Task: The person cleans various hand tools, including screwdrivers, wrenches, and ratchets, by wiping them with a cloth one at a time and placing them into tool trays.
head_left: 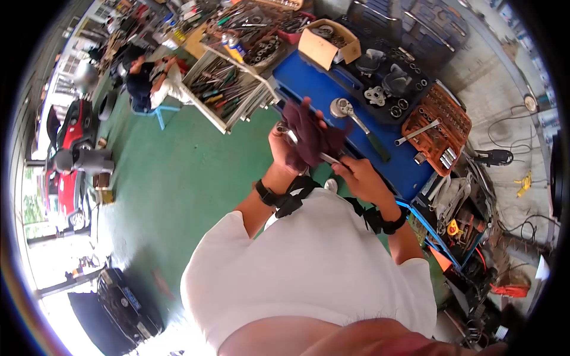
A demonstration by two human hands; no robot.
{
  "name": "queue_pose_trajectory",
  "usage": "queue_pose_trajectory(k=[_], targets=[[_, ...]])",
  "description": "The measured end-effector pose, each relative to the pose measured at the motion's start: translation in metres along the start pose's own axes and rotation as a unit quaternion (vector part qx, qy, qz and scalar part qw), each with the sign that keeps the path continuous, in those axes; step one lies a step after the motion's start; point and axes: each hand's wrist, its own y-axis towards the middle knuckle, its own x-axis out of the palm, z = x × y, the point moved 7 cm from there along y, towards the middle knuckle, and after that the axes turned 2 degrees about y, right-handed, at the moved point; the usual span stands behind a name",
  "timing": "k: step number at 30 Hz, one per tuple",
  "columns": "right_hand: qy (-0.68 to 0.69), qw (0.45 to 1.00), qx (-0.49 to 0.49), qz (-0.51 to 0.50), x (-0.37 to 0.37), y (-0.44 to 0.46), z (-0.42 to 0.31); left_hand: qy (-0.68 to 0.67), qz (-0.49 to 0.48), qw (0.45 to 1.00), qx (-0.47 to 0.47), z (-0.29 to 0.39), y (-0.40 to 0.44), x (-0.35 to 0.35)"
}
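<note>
My left hand point(279, 147) is closed around a dark maroon cloth point(316, 135), which is wrapped over a metal wrench point(328, 158). One shiny end of the wrench shows near my left thumb, and the cloth hides its middle. With fingers pinched, my right hand point(360, 178) grips the wrench's other end, just below the cloth. Both hands are held in front of my chest, beside the blue workbench point(294, 70). On that bench, closest to my hands, lies a large ratchet point(342, 108) with a green handle.
An orange socket case point(460, 121) with a combination wrench point(417, 132) across it is at right. Behind are a cardboard box point(320, 48) and black tool case point(371, 95). An open drawer of tools point(202, 108) stands front-left. A seated person point(142, 83) is farther left.
</note>
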Motion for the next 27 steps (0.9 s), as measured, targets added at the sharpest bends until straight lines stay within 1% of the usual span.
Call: queue_pose_trajectory(k=[1, 3, 4, 5, 6, 7, 8, 9, 11, 12, 13, 14, 15, 16, 17, 18, 19, 20, 21, 23, 24, 25, 27], targets=[[-0.011, 0.997, 0.067, -0.045, 0.004, -0.006, 0.009, 0.004, 0.005, 1.000, 0.010, 0.005, -0.008, 0.001], [0.001, 0.998, 0.041, -0.056, 0.005, -0.015, 0.005, -0.026, 0.035, 0.997, 0.071, 0.015, -0.020, 0.001], [0.009, 0.995, 0.071, -0.072, 0.007, -0.021, 0.009, 0.006, 0.025, 0.994, 0.103, 0.018, -0.025, 0.007], [0.019, 0.991, 0.101, -0.085, 0.010, -0.025, 0.014, 0.012, 0.024, 0.994, 0.107, 0.019, -0.030, 0.011], [0.023, 0.991, 0.096, -0.087, 0.011, -0.026, 0.013, 0.046, 0.032, 0.989, 0.137, 0.023, -0.038, 0.014], [0.029, 0.987, 0.131, -0.092, 0.010, -0.030, 0.016, 0.077, 0.043, 0.982, 0.169, 0.026, -0.048, 0.018], [0.033, 0.980, 0.167, -0.099, 0.010, -0.036, 0.021, 0.111, 0.027, 0.980, 0.166, 0.024, -0.056, 0.026], [0.032, 0.980, 0.163, -0.108, 0.013, -0.039, 0.024, 0.112, 0.027, 0.978, 0.175, 0.019, -0.062, 0.032], [-0.090, 0.992, 0.053, -0.068, 0.011, -0.038, 0.018, 0.246, 0.092, 0.950, 0.172, 0.006, -0.074, 0.039], [-0.091, 0.992, 0.046, -0.078, 0.013, -0.039, 0.016, 0.305, 0.088, 0.936, 0.155, 0.002, -0.081, 0.049], [-0.087, 0.991, 0.045, -0.088, 0.013, -0.041, 0.012, 0.307, 0.090, 0.933, 0.168, 0.009, -0.090, 0.042], [-0.083, 0.991, 0.044, -0.097, 0.013, -0.042, 0.008, 0.422, 0.072, 0.891, 0.153, 0.016, -0.099, 0.033], [-0.083, 0.990, 0.035, -0.107, 0.012, -0.045, 0.004, 0.531, 0.055, 0.835, 0.135, 0.021, -0.107, 0.031], [-0.098, 0.985, 0.014, -0.140, 0.013, -0.046, 0.000, 0.578, 0.070, 0.804, 0.119, 0.023, -0.115, 0.047], [-0.112, 0.978, -0.011, -0.173, 0.016, -0.043, -0.008, 0.636, 0.103, 0.755, 0.123, 0.022, -0.126, 0.068], [-0.109, 0.977, -0.027, -0.181, 0.016, -0.040, -0.019, 0.696, 0.083, 0.702, 0.128, 0.024, -0.135, 0.073], [-0.191, 0.964, -0.046, -0.180, 0.012, -0.039, -0.031, 0.749, 0.064, 0.646, 0.130, 0.023, -0.144, 0.078], [-0.273, 0.943, -0.061, -0.178, 0.009, -0.040, -0.044, 0.783, 0.100, 0.600, 0.129, 0.024, -0.154, 0.081], [-0.276, 0.941, -0.068, -0.186, 0.011, -0.039, -0.059, 0.781, 0.107, 0.599, 0.138, 0.024, -0.164, 0.087], [-0.420, 0.880, -0.138, -0.174, 0.019, -0.038, -0.096, 0.871, 0.108, 0.476, 0.056, 0.014, -0.179, 0.086], [-0.467, 0.854, -0.151, -0.172, 0.029, -0.040, -0.115, 0.878, 0.102, 0.468, 0.026, 0.008, -0.189, 0.075], [-0.470, 0.853, -0.146, -0.172, 0.037, -0.039, -0.124, 0.876, 0.098, 0.471, 0.026, 0.003, -0.195, 0.072], [-0.487, 0.813, -0.237, -0.214, 0.068, -0.053, -0.142, 0.847, 0.063, 0.527, -0.031, -0.016, -0.212, 0.065]])
